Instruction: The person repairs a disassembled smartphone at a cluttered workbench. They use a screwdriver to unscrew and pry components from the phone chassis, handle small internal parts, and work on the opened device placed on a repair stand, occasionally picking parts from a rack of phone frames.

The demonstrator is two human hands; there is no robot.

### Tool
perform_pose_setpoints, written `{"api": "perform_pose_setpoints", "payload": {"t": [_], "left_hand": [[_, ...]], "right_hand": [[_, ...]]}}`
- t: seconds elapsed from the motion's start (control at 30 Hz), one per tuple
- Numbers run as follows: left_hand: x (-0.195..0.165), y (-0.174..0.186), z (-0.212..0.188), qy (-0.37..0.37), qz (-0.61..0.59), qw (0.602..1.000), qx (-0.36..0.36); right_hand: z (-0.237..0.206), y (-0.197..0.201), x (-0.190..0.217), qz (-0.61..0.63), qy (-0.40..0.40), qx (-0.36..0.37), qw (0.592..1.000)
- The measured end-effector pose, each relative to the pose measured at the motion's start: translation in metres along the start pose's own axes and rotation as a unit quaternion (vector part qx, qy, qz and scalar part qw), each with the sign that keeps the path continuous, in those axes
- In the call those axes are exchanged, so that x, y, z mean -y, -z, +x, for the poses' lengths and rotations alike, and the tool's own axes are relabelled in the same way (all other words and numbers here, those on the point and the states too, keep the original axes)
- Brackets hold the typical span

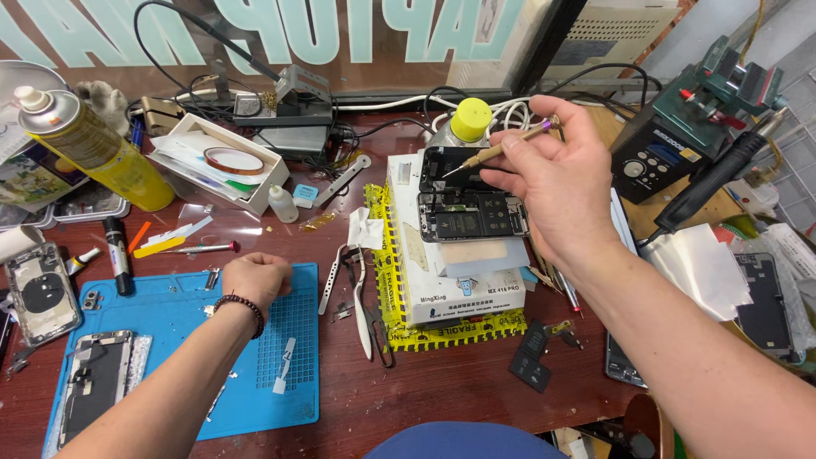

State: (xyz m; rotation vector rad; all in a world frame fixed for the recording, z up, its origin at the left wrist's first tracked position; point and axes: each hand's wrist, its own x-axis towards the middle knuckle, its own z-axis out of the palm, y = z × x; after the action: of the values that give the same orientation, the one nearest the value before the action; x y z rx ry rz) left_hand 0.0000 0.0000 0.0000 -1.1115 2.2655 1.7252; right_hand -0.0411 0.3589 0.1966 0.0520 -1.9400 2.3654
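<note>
Right hand raising a small screwdriver over an opened smartphone while the left fist is resting on the blue mat.

The right hand [557, 183] is pinching a slim brass-coloured screwdriver [500, 151] between thumb and fingers, its tip pointing down-left and hovering just above the opened smartphone [470, 215], which is lying face-up on a white box [455, 285] wrapped with yellow tape near the middle of the red-brown workbench [425, 391]. The left hand [255, 279] is curled shut into a loose fist, knuckles pressing on the top edge of the blue silicone work mat [178, 319]; whether it is gripping anything I cannot tell. White tweezers [363, 302] are lying between mat and box. A yellow spray can [89, 144] is standing tilted at far left, well apart from both hands.
</note>
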Motion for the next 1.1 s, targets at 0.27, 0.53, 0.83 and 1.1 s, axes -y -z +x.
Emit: {"api": "perform_pose_setpoints", "payload": {"t": [0.27, 0.53, 0.83, 1.1], "left_hand": [[-0.006, -0.023, -0.005, 0.004, 0.061, 0.998, -0.013], [0.016, -0.034, 0.001, 0.027, 0.035, 0.999, -0.024], [0.025, -0.044, 0.002, 0.002, 0.031, 0.999, -0.031], [0.034, -0.033, 0.004, 0.028, 0.061, 0.996, -0.051]], "right_hand": [[-0.009, 0.028, -0.011, -0.007, -0.020, -0.024, 0.999], [-0.014, 0.048, -0.024, -0.011, -0.036, -0.037, 0.999], [-0.011, 0.053, -0.034, -0.015, -0.047, -0.028, 0.998], [-0.012, 0.048, -0.031, -0.027, -0.042, -0.025, 0.998]]}}
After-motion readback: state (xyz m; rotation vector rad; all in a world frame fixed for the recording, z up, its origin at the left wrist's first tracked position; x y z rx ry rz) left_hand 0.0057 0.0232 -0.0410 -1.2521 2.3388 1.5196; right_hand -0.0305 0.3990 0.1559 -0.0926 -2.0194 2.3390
